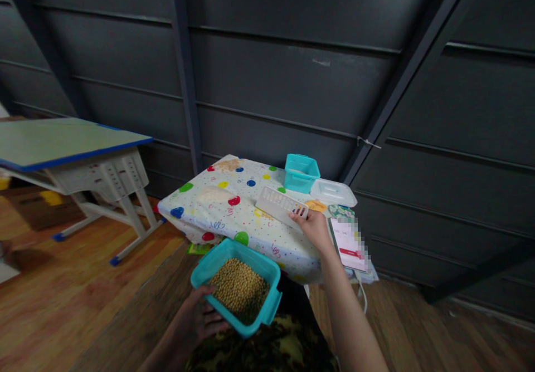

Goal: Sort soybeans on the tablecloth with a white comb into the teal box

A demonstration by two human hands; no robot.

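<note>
My left hand grips the near left side of a teal plastic tub, thumb over the rim and fingers underneath. The tub is tilted a little, off the table, above my lap. Dried soybeans fill its lower part. Over the table, my right hand is closed on the right end of a long white plastic tray with rows of slots. Whether the tray touches the tablecloth, I cannot tell. Behind it stands a second teal tub, with a clear lid lying beside it.
A dotted cloth covers the small table. Orange-yellow stuff lies near the lid, a tan patch at the back left. A tablet-like screen with a cable lies right. Another desk stands left; a dark panelled wall rises behind.
</note>
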